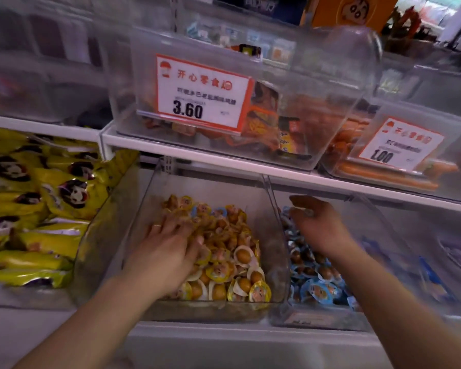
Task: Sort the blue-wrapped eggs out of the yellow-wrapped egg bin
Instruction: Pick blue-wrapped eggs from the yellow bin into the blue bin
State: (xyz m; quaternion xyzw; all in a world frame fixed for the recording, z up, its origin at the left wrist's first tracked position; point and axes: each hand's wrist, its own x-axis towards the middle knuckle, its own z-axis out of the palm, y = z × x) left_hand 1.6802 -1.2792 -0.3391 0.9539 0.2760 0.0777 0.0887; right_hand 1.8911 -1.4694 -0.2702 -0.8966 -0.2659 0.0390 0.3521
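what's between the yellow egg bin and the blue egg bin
In the head view, only their clear plastic side walls stand between the yellow egg bin and blue egg bin.

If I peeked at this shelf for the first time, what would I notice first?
Probably the big white price sign with the red border reading 3.60, on the clear upper bin. Below it, the left hand digs into the clear bin of yellow-wrapped eggs, where a few blue-wrapped eggs hide at the back. The right hand hovers over the neighbouring bin of blue-wrapped eggs; bright yellow snack bags fill the left.
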